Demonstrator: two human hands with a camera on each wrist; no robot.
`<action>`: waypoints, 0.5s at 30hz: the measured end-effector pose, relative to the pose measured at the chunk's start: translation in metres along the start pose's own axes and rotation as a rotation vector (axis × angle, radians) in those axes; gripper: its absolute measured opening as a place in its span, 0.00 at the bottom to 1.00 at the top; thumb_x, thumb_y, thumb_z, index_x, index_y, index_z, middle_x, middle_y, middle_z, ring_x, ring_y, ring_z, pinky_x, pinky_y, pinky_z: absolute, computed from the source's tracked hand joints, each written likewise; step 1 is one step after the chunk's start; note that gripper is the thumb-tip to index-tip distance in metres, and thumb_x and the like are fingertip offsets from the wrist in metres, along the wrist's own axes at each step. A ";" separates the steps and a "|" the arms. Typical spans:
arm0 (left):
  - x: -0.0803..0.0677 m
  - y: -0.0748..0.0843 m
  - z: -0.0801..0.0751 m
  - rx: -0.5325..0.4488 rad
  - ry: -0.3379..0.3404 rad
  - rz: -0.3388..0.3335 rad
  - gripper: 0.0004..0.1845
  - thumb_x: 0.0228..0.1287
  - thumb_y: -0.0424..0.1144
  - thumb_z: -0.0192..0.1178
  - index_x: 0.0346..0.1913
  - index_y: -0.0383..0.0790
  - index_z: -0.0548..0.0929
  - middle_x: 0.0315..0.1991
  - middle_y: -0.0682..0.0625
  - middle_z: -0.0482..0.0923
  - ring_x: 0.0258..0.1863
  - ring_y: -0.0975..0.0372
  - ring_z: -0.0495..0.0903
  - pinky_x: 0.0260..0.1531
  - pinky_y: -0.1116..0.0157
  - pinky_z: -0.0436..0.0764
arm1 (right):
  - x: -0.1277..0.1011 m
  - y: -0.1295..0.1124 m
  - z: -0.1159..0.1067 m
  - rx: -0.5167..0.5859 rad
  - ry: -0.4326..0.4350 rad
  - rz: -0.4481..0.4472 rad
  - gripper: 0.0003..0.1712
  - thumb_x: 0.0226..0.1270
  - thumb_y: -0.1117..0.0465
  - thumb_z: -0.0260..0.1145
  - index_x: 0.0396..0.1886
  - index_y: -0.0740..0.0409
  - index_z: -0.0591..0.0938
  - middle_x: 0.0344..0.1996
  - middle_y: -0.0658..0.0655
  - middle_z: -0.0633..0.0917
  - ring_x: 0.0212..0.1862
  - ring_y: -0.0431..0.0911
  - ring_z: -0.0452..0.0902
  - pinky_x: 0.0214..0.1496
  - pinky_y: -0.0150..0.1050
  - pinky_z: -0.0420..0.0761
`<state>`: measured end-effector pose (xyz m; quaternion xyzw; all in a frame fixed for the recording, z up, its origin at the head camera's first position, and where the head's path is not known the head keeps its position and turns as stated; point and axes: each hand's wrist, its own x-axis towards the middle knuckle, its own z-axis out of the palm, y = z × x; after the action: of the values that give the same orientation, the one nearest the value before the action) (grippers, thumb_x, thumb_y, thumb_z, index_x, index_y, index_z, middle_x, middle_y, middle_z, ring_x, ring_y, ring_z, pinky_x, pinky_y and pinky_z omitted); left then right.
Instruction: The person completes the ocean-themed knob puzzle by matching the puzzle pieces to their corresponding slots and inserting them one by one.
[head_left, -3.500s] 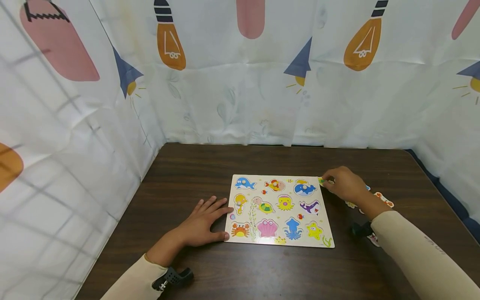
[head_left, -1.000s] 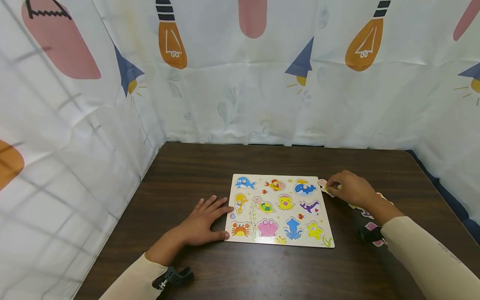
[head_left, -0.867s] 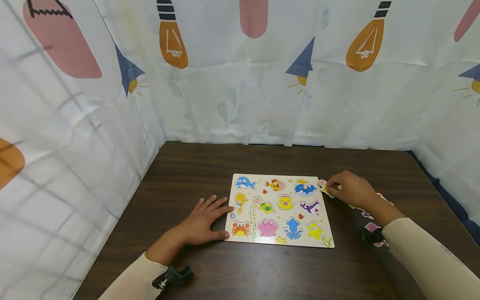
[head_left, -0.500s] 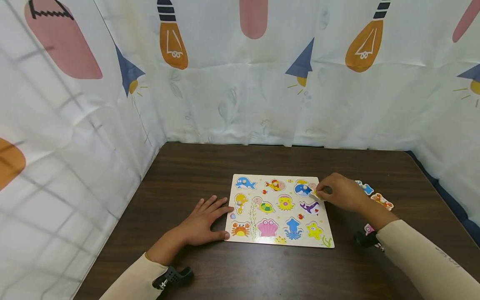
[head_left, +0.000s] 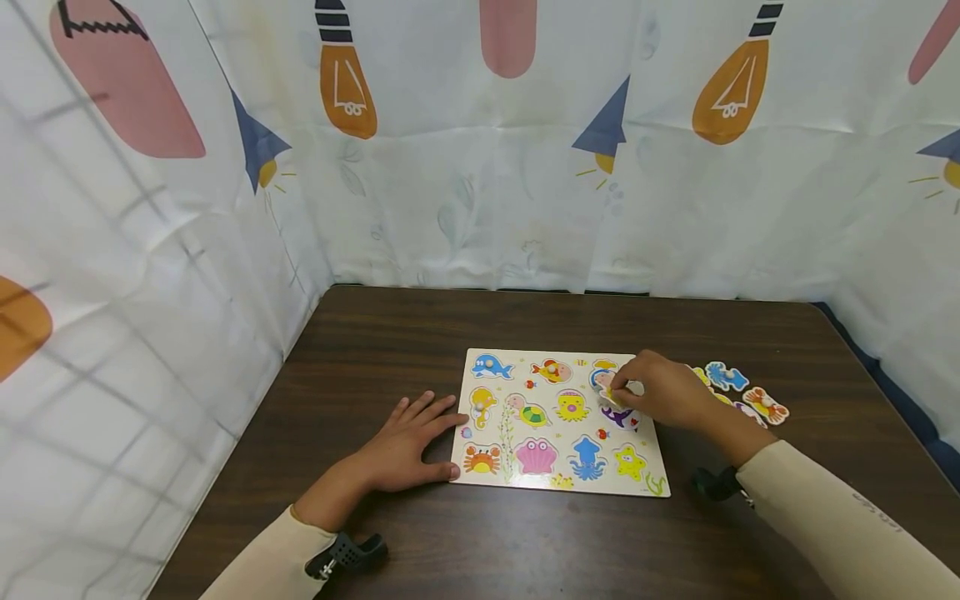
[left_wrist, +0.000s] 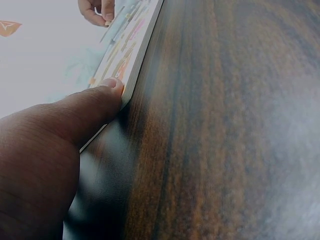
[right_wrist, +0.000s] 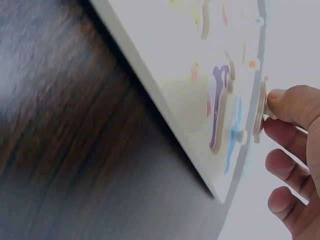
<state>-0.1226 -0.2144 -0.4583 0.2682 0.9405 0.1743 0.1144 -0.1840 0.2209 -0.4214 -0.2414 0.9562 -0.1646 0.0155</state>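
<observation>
Bench (head_left: 375,333) carries the puzzle board (head_left: 525,367) at centre. Your left hand (head_left: 401,446) lies flat, fingers straight, thumb against the board's near-left edge (left_wrist: 131,75): keep that brace. Your right hand (head_left: 663,392) pinches the peg of a small flat piece (right_wrist: 259,116), hovering over the board's right side. Level the piece, turn it to its cutout, then lower. The hand hides that cutout; the piece's picture is unreadable. Loose pieces (head_left: 738,392) lie right of the board.
</observation>
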 end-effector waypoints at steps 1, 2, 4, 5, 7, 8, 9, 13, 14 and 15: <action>0.000 0.000 0.000 -0.001 0.001 0.001 0.43 0.62 0.71 0.61 0.78 0.63 0.66 0.81 0.54 0.52 0.81 0.49 0.43 0.75 0.40 0.39 | 0.000 -0.001 0.001 0.000 -0.003 -0.001 0.03 0.64 0.53 0.77 0.36 0.38 0.91 0.41 0.42 0.85 0.47 0.46 0.77 0.44 0.47 0.83; 0.000 0.000 0.000 -0.001 0.003 0.003 0.42 0.62 0.71 0.61 0.78 0.62 0.66 0.81 0.54 0.52 0.81 0.49 0.43 0.75 0.39 0.39 | 0.001 -0.002 0.001 -0.001 -0.004 -0.006 0.03 0.64 0.52 0.77 0.36 0.38 0.91 0.41 0.42 0.85 0.47 0.45 0.77 0.44 0.46 0.83; 0.000 0.000 0.000 -0.003 0.005 0.006 0.42 0.63 0.71 0.61 0.78 0.62 0.66 0.81 0.54 0.52 0.81 0.49 0.43 0.75 0.39 0.39 | 0.001 -0.004 0.002 0.004 -0.004 -0.017 0.03 0.64 0.53 0.77 0.37 0.39 0.91 0.41 0.43 0.85 0.47 0.45 0.77 0.43 0.46 0.83; 0.000 0.000 0.000 -0.003 0.005 0.007 0.42 0.63 0.71 0.61 0.78 0.62 0.66 0.81 0.54 0.52 0.81 0.48 0.44 0.75 0.39 0.39 | 0.001 -0.005 0.002 0.002 -0.005 -0.025 0.03 0.64 0.53 0.76 0.37 0.39 0.91 0.42 0.43 0.85 0.47 0.45 0.77 0.43 0.46 0.83; 0.000 0.000 0.000 0.000 0.006 0.007 0.42 0.63 0.71 0.61 0.78 0.62 0.66 0.81 0.54 0.52 0.81 0.48 0.44 0.75 0.39 0.39 | 0.003 -0.008 0.003 -0.001 -0.005 -0.035 0.03 0.64 0.53 0.76 0.37 0.39 0.91 0.41 0.43 0.84 0.47 0.44 0.77 0.43 0.45 0.82; 0.000 0.000 0.000 0.002 0.005 0.006 0.42 0.63 0.71 0.61 0.78 0.63 0.66 0.81 0.54 0.52 0.81 0.48 0.44 0.75 0.39 0.39 | 0.003 -0.010 0.003 -0.006 -0.005 -0.037 0.03 0.64 0.53 0.76 0.37 0.39 0.91 0.41 0.43 0.84 0.47 0.43 0.77 0.43 0.45 0.82; 0.000 -0.001 0.000 0.004 0.004 0.005 0.42 0.63 0.71 0.61 0.78 0.63 0.66 0.81 0.55 0.52 0.81 0.48 0.44 0.75 0.39 0.39 | 0.004 -0.011 0.003 -0.006 -0.008 -0.041 0.03 0.64 0.53 0.77 0.37 0.40 0.91 0.41 0.43 0.84 0.47 0.43 0.77 0.43 0.45 0.82; 0.001 -0.001 0.000 0.008 0.001 0.000 0.42 0.62 0.71 0.61 0.78 0.63 0.66 0.81 0.54 0.52 0.81 0.49 0.44 0.75 0.39 0.39 | 0.006 -0.017 0.004 -0.014 -0.018 -0.046 0.04 0.64 0.52 0.76 0.38 0.41 0.91 0.41 0.44 0.84 0.48 0.44 0.77 0.45 0.46 0.83; 0.001 -0.001 0.001 0.010 0.001 0.000 0.43 0.62 0.71 0.61 0.78 0.63 0.66 0.81 0.54 0.52 0.81 0.49 0.44 0.75 0.39 0.39 | 0.006 -0.018 0.004 -0.012 -0.022 -0.048 0.04 0.64 0.52 0.76 0.38 0.41 0.91 0.42 0.44 0.84 0.48 0.44 0.77 0.45 0.46 0.83; 0.001 -0.001 0.001 0.010 -0.001 0.000 0.43 0.62 0.72 0.60 0.78 0.63 0.66 0.81 0.54 0.52 0.81 0.49 0.43 0.75 0.39 0.39 | 0.006 -0.019 0.004 -0.007 -0.024 -0.052 0.04 0.65 0.53 0.76 0.39 0.41 0.91 0.42 0.45 0.84 0.48 0.44 0.77 0.45 0.47 0.83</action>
<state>-0.1238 -0.2141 -0.4593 0.2690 0.9413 0.1695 0.1133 -0.1803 0.2011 -0.4189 -0.2680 0.9500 -0.1586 0.0218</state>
